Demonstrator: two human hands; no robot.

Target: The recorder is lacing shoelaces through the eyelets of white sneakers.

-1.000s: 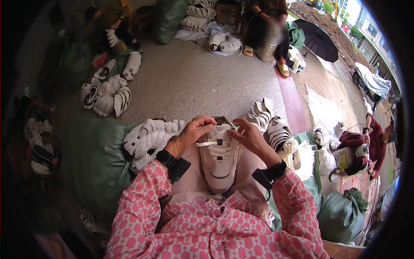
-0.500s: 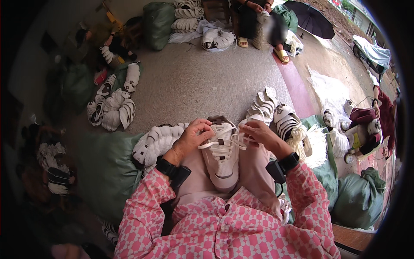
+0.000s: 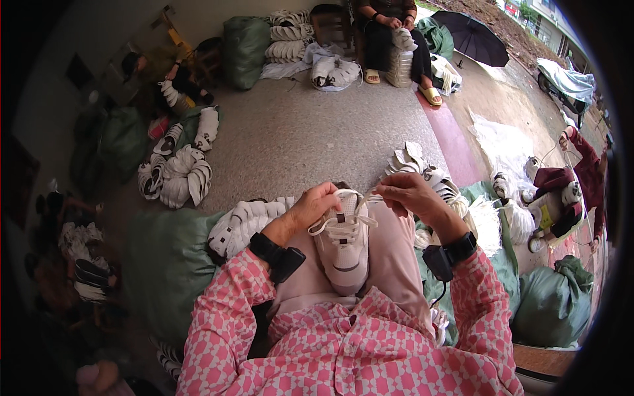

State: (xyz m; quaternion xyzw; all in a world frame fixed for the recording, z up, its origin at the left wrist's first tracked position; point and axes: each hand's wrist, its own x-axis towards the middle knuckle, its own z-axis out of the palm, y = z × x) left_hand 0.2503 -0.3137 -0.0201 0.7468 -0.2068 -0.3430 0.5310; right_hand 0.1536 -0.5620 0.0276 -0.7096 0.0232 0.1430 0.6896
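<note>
A white and grey shoe upper point(image 3: 343, 261) lies between my thighs, toe toward my body. White shoelace point(image 3: 340, 226) crosses its front, with loose loops at both sides. My left hand point(image 3: 313, 206) is closed at the left edge of the shoe's opening, fingertips pinching at the lace by the tongue. Just right of the opening, my right hand point(image 3: 415, 198) holds a stretch of lace between thumb and forefinger. Its other fingers are bent downward. The far end of the shoe is partly hidden behind the lace and fingers.
Stacked white uppers point(image 3: 247, 224) rest on a green sack point(image 3: 168, 264) at my left. More uppers point(image 3: 406, 158) and a bundle of white laces point(image 3: 485, 224) lie at my right, near another green sack point(image 3: 555, 300). Co-workers sit around, one point(image 3: 393, 39) across the floor.
My right hand has drawn away from the shoe, up and to the right. My left hand has shifted right, closer over the opening. The view has tilted slightly.
</note>
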